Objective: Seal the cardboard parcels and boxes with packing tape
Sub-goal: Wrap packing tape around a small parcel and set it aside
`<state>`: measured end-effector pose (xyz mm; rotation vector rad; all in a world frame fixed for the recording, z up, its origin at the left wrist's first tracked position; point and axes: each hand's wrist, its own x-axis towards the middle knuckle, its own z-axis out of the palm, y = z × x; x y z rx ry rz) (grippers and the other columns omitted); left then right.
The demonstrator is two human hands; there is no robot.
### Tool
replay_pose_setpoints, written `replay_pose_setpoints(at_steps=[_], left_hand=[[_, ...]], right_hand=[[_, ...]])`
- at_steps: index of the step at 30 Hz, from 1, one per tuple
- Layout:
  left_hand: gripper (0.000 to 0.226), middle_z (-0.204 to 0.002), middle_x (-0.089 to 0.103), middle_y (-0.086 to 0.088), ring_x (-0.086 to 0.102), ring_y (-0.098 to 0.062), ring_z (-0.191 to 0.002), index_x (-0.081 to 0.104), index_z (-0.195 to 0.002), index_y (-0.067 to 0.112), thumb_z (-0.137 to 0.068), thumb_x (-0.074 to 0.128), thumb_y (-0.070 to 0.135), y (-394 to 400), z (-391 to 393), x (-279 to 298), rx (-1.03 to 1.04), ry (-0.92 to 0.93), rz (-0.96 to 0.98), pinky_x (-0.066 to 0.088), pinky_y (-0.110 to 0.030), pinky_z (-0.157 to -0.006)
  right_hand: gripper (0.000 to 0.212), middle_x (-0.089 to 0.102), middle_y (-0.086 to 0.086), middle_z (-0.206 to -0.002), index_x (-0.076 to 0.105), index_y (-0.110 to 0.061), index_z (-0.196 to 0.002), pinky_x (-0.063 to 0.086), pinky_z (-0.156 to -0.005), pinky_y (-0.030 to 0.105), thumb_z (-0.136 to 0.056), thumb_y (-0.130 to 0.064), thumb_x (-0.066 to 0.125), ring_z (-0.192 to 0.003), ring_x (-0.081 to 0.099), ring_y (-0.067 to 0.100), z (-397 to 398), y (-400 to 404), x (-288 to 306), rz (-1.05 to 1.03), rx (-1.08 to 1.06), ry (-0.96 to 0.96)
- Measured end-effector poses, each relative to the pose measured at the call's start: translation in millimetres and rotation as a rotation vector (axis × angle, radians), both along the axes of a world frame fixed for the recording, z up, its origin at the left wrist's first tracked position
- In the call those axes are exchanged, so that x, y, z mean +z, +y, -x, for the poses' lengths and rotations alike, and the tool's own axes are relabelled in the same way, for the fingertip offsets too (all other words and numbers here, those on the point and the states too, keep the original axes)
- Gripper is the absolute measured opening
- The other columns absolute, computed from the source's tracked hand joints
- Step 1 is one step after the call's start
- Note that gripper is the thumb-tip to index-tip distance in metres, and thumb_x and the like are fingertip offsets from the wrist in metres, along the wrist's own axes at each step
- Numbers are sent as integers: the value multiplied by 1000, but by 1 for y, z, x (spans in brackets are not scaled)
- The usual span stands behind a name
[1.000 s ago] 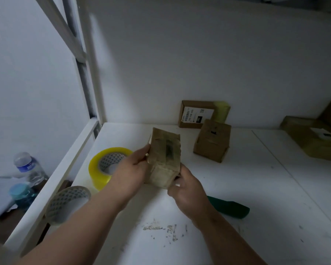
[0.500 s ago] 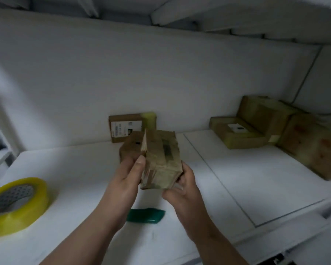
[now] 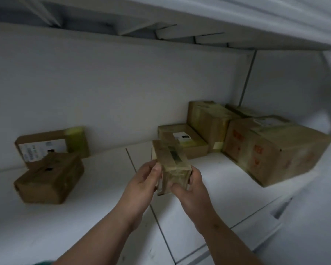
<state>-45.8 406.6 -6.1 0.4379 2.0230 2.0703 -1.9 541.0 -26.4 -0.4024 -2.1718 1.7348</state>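
A small taped parcel (image 3: 171, 165) was held above the white table (image 3: 84, 217), gripped by the left hand (image 3: 141, 180) on its left side and the right hand (image 3: 189, 185) at its near right corner. Farther right, sealed boxes (image 3: 271, 150) were stacked against the wall. If set down carelessly there, the parcel could be knocked off the table's near edge.

A single head-worn camera looks forward and slightly down from just behind the person's forearms, close above a white shelf surface (image 3: 84, 217). It faces the white back wall (image 3: 122, 88), with the underside of an upper white shelf (image 3: 237, 20) across the top. The wide-angle lens bends the edges.
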Motion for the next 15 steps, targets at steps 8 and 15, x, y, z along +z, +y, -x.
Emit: replay_pose_setpoints(at_steps=[8,15], left_hand=[[29,-142,41,11,47,-8,-127,56,-120,60,-94,43,64,68,79,12,-22,62,144,42,-43,-109],[45,-126,54,8,55,-12,-97,43,-137,49,-96,36,64,138,133,31,-82,35,289,47,-31,-83]], right_hand=[[38,56,-13,-116,40,-33,-130,43,-95,29,-97,-32,58,-106,55,10,72,65,10,-132,-57,33],[39,55,1,-123,48,-17,-131,49,-94,35,-95,-26,61,-112,57,21,150,145,14,-351,-138,18]])
